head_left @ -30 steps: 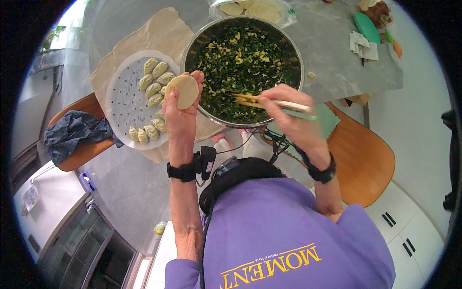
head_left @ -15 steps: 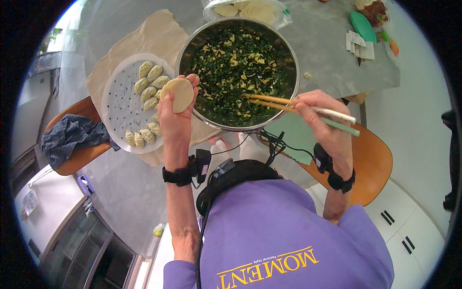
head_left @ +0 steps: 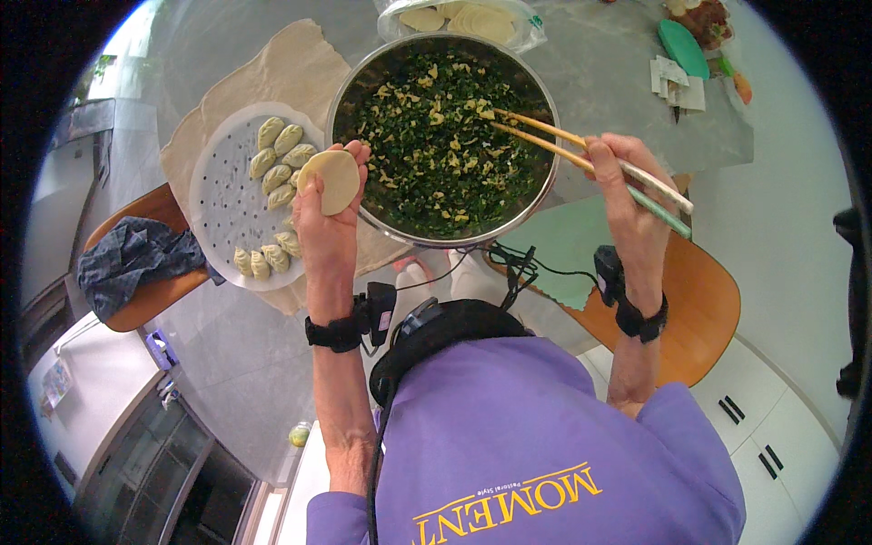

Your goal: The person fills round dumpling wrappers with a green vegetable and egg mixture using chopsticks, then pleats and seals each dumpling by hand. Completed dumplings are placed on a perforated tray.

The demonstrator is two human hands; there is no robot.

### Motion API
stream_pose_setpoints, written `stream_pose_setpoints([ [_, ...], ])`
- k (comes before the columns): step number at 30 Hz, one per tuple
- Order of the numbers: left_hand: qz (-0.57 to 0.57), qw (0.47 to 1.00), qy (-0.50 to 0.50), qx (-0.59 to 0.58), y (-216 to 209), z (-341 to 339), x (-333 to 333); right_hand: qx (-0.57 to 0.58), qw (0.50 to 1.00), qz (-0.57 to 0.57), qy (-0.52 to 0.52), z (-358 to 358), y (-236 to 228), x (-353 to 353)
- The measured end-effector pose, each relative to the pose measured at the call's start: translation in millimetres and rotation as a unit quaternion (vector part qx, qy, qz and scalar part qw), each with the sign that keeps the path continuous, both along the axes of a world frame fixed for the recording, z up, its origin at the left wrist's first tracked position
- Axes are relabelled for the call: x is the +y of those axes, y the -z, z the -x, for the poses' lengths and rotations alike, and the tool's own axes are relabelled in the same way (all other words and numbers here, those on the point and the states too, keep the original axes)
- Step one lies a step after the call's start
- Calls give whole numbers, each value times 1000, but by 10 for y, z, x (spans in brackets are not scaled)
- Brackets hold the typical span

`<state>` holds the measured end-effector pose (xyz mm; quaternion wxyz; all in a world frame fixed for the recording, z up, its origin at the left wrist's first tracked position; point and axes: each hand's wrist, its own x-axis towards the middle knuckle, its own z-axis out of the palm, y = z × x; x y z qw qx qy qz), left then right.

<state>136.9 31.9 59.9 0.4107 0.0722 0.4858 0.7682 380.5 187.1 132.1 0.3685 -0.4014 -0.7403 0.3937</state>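
Resting flat on the upturned palm of the left hand [head_left: 325, 222], a round, pale dumpling wrapper [head_left: 331, 181] lies cupped by loosely curled fingers, just beside the near left rim of a large steel bowl [head_left: 545, 186]. That hand is half open, holding only the wrapper. The bowl stands near the middle of the grey worktop [head_left: 627, 109] and is full of chopped green filling flecked with yellow bits [head_left: 436, 145]. The right hand [head_left: 631, 195] is closed around a pair of wooden chopsticks [head_left: 590, 153], whose tips reach over the bowl's right rim and touch the filling. Left of the bowl, on a beige cloth [head_left: 291, 64] spread over the worktop's left side, sits a white perforated steamer tray [head_left: 222, 204] carrying folded dumplings [head_left: 280, 159] in two groups, one along its far edge and one along its near edge. At the far edge of the worktop, behind the bowl, a clear bag of spare wrappers [head_left: 472, 18] is visible. Off the worktop's left edge, a wooden chair seat holds a crumpled dark blue cloth [head_left: 136, 263]. Both wrists wear black bands.
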Motion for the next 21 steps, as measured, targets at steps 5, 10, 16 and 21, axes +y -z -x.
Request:
stream_pose_setpoints([
  [5, 4, 1000, 2, -1, 0, 2, 5, 14, 1000, -18, -14, 166, 134, 44],
  [10, 3, 1000, 2, 3, 7, -1, 0, -8, 1000, 14, -4, 111, 45, -101],
  [16, -4, 1000, 6, 8, 11, 3, -3, -24, 981, 116, -154, 125, 112, -390],
  [21, -20, 1000, 6, 0, 26, 3, -6, -50, 990, 119, -59, 3, -65, -197],
])
